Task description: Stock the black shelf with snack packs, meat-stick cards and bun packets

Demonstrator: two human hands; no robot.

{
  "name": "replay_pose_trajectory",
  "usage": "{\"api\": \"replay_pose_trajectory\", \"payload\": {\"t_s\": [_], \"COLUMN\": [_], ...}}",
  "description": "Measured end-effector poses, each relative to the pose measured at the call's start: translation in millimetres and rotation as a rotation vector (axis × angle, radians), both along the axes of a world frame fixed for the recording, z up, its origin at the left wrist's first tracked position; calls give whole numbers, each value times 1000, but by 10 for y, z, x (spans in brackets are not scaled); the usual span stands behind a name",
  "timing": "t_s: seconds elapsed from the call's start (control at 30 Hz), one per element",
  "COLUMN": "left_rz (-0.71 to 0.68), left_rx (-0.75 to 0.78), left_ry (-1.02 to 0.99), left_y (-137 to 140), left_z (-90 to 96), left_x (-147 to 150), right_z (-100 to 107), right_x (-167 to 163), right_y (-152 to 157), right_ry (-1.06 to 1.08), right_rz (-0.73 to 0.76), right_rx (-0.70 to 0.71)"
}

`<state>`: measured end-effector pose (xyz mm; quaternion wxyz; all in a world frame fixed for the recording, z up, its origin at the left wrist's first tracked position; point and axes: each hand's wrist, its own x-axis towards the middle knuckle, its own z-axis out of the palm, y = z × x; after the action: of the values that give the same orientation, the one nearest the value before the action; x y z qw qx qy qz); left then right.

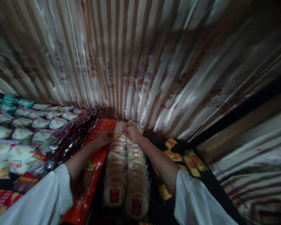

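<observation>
Two long rows of round flat cakes in clear wrappers run away from me, a left row (114, 175) and a right row (137, 178), the cakes overlapping one another. Red labels show on the nearest ones. My right hand (131, 132) reaches to the far end of the rows, its fingers closed on a wrapped cake there. At the left row's far left edge is my left hand (105, 137), fingers curled in against the wrappers; whatever they hold is hidden. Beneath my left forearm lies an orange-red printed bag (93, 168).
Several white printed packets (22, 153) fill the left side, with teal-ended packets (9, 101) behind. A stack of dark shiny bags (67, 134) leans beside them. Small yellow wrapped pieces (192, 165) lie scattered on the black surface (215, 193) at right. A striped, creased sheet (135, 62) rises behind.
</observation>
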<state>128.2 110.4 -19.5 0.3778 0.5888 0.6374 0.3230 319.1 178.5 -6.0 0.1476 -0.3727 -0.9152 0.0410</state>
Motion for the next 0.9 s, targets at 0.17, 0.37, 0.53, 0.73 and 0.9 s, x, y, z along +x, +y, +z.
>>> {"api": "replay_pose_trajectory", "payload": {"t_s": [0.17,0.37,0.53,0.73,0.9], "left_rz": [69,132,149,-74,-9], "left_rx": [79,96,38,-42,48], "left_ry": [-9,-56,124,-25,-29], "left_y": [31,-38,-196,-290,-219], "left_z": [-90,-35,107,102,-45], "left_x": [66,97,3,1,51], "right_z": [42,-17,-17,13,116], "right_x": [31,33,-15,-18,21], "right_y": [-118,-226,-235,-277,-455], "right_ry": [132,84,70,72,93], "right_rz": [25,18,20,31,-9], "right_rx": [50,-15,7,-8,42]}}
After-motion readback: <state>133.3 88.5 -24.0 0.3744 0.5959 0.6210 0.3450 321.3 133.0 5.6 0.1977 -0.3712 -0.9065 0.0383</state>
